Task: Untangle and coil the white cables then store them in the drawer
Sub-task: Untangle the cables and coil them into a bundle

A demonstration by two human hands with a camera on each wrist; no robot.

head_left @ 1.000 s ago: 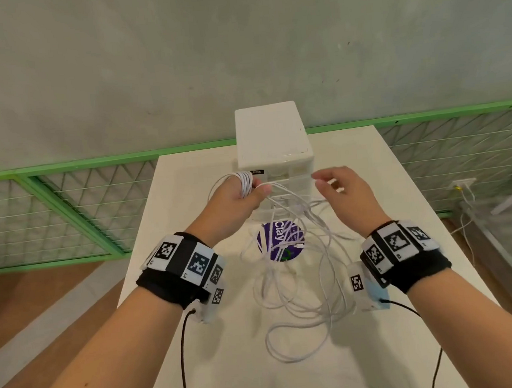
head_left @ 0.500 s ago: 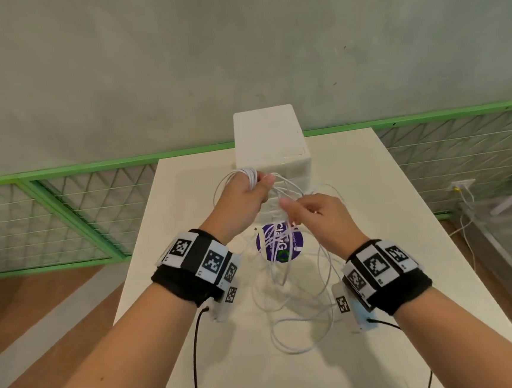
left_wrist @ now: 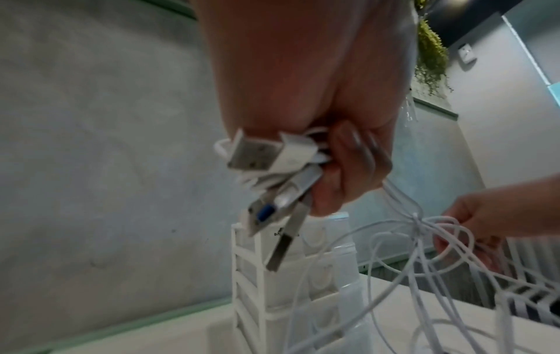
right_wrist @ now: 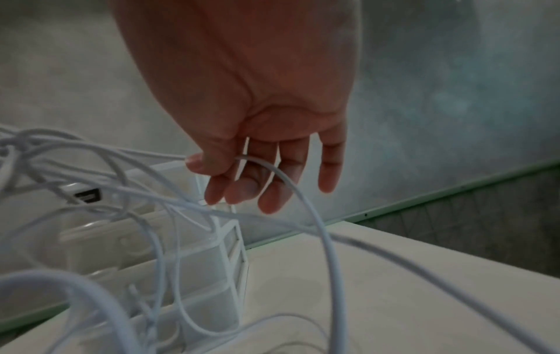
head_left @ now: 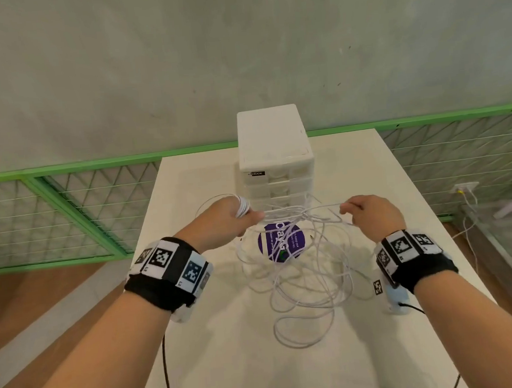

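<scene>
Left hand [head_left: 231,219] raised above the table [head_left: 199,338], fingers curled round a small bunch of white cable turns plus several USB plugs [left_wrist: 266,162], which stick out below the fist; likely the anchor end, kept high so the loose lengths hang free and crossings show. Right hand [head_left: 371,214] level with it, off to the right, thumb and forefinger pinching a single strand [right_wrist: 272,172], other fingers loosely spread; the strand runs taut-ish back toward the left hand, probably being drawn out to find where it snags. Between the hands a knot [left_wrist: 416,216] where many strands cross. The remaining white cables [head_left: 302,282] droop to the table in a loose heap of overlapping loops, near side of the drawer unit [head_left: 274,149]. That unit, white, stacked small drawers, stands at the far middle of the table; all visible drawers look closed, so nothing stored yet. A purple round sticker [head_left: 280,242] lies under the heap. Obstacles: the knot itself; hanging loops close against the drawer fronts could catch when a drawer is opened. Green mesh railing [head_left: 64,210] behind, grey wall beyond.
</scene>
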